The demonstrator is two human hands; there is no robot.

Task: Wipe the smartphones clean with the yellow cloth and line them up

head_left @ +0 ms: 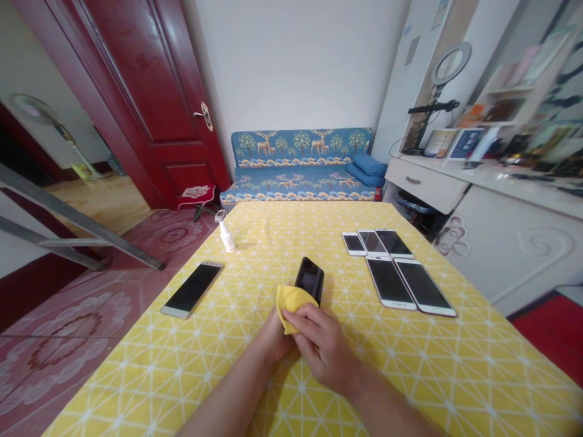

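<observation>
A black smartphone (310, 276) is held tilted above the table, its lower part covered. My left hand (274, 335) grips that phone from below; its fingers are mostly hidden behind the cloth and my other hand. Pinched in my right hand (324, 346) is a yellow cloth (295, 303), pressed against the lower part of the phone. Left of my hands, a single phone (194, 290) with a dark screen lies face up. Farther back stands a small white spray bottle (226, 235).
Several phones (390, 284) lie face up in two rows at the right of the yellow patterned tablecloth (282, 237). Behind the table is a blue sofa (300, 173). A white cabinet (501, 237) stands to the right, a metal ladder-like frame (77, 215) to the left.
</observation>
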